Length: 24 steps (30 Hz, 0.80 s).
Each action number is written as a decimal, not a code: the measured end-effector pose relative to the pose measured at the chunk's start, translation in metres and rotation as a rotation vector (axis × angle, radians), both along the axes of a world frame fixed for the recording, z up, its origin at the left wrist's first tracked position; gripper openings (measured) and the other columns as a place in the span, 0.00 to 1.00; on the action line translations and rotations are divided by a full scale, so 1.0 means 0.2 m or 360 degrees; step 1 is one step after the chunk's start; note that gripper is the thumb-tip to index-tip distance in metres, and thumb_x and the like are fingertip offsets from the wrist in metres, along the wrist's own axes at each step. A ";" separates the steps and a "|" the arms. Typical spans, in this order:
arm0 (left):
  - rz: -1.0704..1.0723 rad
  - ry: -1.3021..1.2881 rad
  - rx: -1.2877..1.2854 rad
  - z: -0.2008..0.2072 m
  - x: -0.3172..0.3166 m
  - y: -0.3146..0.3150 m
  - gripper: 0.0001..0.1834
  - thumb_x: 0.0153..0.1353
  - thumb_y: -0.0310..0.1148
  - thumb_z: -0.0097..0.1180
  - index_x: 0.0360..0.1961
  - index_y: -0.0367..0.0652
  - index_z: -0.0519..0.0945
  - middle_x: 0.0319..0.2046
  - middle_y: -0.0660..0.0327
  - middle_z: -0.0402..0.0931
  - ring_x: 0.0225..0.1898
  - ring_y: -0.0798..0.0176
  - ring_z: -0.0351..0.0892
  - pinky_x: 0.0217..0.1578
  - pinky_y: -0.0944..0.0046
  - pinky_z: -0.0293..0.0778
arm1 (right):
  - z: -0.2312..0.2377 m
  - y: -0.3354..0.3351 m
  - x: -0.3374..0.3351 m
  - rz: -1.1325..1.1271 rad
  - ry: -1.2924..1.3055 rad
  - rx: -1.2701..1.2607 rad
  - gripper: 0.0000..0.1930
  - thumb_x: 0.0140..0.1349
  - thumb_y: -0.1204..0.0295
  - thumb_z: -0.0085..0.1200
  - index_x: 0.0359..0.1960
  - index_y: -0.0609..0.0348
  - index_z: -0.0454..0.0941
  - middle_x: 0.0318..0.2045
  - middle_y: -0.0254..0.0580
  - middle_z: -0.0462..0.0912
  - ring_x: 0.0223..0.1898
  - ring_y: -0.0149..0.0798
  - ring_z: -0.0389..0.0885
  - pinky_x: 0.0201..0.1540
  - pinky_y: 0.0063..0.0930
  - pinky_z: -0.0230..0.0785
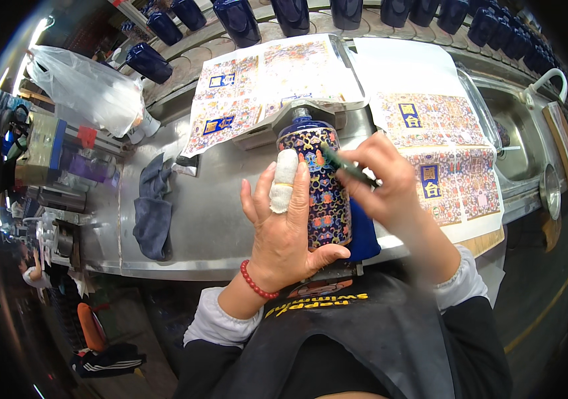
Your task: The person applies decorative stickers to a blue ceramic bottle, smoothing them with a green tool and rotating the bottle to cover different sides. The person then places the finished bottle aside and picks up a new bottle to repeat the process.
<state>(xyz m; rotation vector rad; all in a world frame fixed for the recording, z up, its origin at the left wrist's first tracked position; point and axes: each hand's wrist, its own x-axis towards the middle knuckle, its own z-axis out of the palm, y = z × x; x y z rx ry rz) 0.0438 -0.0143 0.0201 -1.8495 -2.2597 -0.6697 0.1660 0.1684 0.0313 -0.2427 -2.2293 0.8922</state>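
A dark blue bottle [329,193] with a colourful patterned sheet on its body lies on the metal bench in front of me, its neck pointing away. My left hand [276,219] holds it from the left, with the thumb at its base and the index finger along its side. One finger of that hand is wrapped in a white covering [284,179]. My right hand [382,176] is closed on a dark green scraper [350,166], which meets the bottle's upper right side; it is slightly blurred. Under the bottle's right edge shows a blue cloth [364,236].
Printed pattern sheets [227,106] lie behind the bottle, and more sheets [423,133] to the right. A dark cloth [153,209] rests on the bench at left. Several blue bottles [237,23] stand along the back. A sink [520,133] is at right, a plastic bag [84,86] at back left.
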 end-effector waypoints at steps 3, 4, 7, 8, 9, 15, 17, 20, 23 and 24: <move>-0.0120 -0.0106 0.0022 0.00 -0.03 -0.01 0.68 0.51 0.80 0.49 0.74 0.29 0.54 0.71 0.39 0.57 0.70 0.37 0.51 0.68 0.29 0.32 | 0.01 0.01 0.00 0.0301 0.0105 -0.0371 0.10 0.55 0.77 0.66 0.40 0.60 0.85 0.28 0.38 0.77 0.31 0.37 0.77 0.33 0.29 0.69; -0.0125 -0.0126 0.0041 0.00 -0.03 -0.02 0.68 0.51 0.80 0.51 0.74 0.29 0.53 0.70 0.38 0.57 0.70 0.37 0.51 0.68 0.29 0.31 | 0.02 0.03 0.01 0.0400 0.0142 -0.0517 0.10 0.56 0.76 0.66 0.40 0.59 0.85 0.28 0.37 0.78 0.32 0.35 0.77 0.33 0.28 0.68; -0.0097 -0.0213 0.0070 -0.03 -0.02 -0.07 0.71 0.47 0.73 0.63 0.75 0.27 0.48 0.69 0.37 0.57 0.70 0.35 0.51 0.69 0.29 0.31 | 0.05 0.03 0.01 -0.0058 0.0078 -0.0151 0.12 0.54 0.78 0.67 0.41 0.59 0.85 0.30 0.39 0.77 0.31 0.36 0.77 0.34 0.29 0.69; -0.0068 -0.0223 0.0064 -0.05 -0.02 -0.08 0.70 0.47 0.71 0.65 0.75 0.27 0.48 0.69 0.38 0.57 0.69 0.35 0.52 0.69 0.29 0.31 | 0.07 0.03 0.01 -0.0145 0.0049 0.0039 0.14 0.52 0.79 0.68 0.42 0.59 0.84 0.30 0.40 0.77 0.31 0.37 0.78 0.34 0.29 0.71; -0.0033 -0.0235 0.0056 -0.07 0.00 -0.10 0.70 0.46 0.70 0.67 0.75 0.27 0.48 0.68 0.38 0.58 0.69 0.35 0.52 0.69 0.29 0.31 | 0.08 0.03 0.02 0.0047 0.0138 0.0201 0.18 0.49 0.79 0.69 0.44 0.58 0.84 0.31 0.41 0.77 0.33 0.40 0.79 0.35 0.31 0.71; 0.0160 -0.0235 0.0035 -0.16 0.00 -0.10 0.69 0.42 0.64 0.73 0.74 0.30 0.52 0.65 0.45 0.67 0.67 0.42 0.62 0.70 0.32 0.34 | 0.08 0.03 0.03 0.0622 0.0090 -0.0242 0.14 0.51 0.80 0.68 0.42 0.58 0.86 0.29 0.42 0.78 0.26 0.38 0.77 0.31 0.29 0.69; 0.0156 -0.0149 0.0077 -0.15 0.00 -0.10 0.68 0.41 0.66 0.72 0.72 0.28 0.57 0.61 0.47 0.71 0.64 0.44 0.63 0.67 0.28 0.35 | 0.07 0.02 0.03 0.0204 0.0061 0.0052 0.14 0.50 0.78 0.66 0.40 0.57 0.85 0.31 0.41 0.78 0.30 0.42 0.77 0.33 0.32 0.70; 0.0184 -0.0039 0.0103 -0.10 0.00 -0.10 0.67 0.39 0.70 0.71 0.69 0.26 0.63 0.56 0.48 0.74 0.62 0.46 0.65 0.66 0.26 0.36 | 0.07 -0.02 0.06 0.0498 0.0186 0.0507 0.13 0.48 0.75 0.65 0.38 0.55 0.84 0.31 0.40 0.74 0.32 0.45 0.76 0.35 0.39 0.70; 0.0222 0.0032 0.0076 -0.07 0.02 -0.08 0.68 0.39 0.71 0.70 0.69 0.26 0.63 0.56 0.48 0.74 0.61 0.46 0.65 0.66 0.26 0.36 | 0.09 -0.04 0.07 0.0858 -0.0053 0.0060 0.10 0.51 0.74 0.66 0.36 0.55 0.83 0.31 0.41 0.77 0.33 0.46 0.78 0.36 0.38 0.71; 0.0215 0.0023 0.0099 -0.07 0.02 -0.08 0.67 0.40 0.71 0.70 0.69 0.26 0.63 0.56 0.48 0.74 0.61 0.46 0.65 0.66 0.26 0.36 | 0.10 -0.05 0.07 0.0783 0.0015 -0.0150 0.09 0.52 0.74 0.66 0.36 0.55 0.83 0.31 0.42 0.77 0.33 0.47 0.79 0.36 0.38 0.71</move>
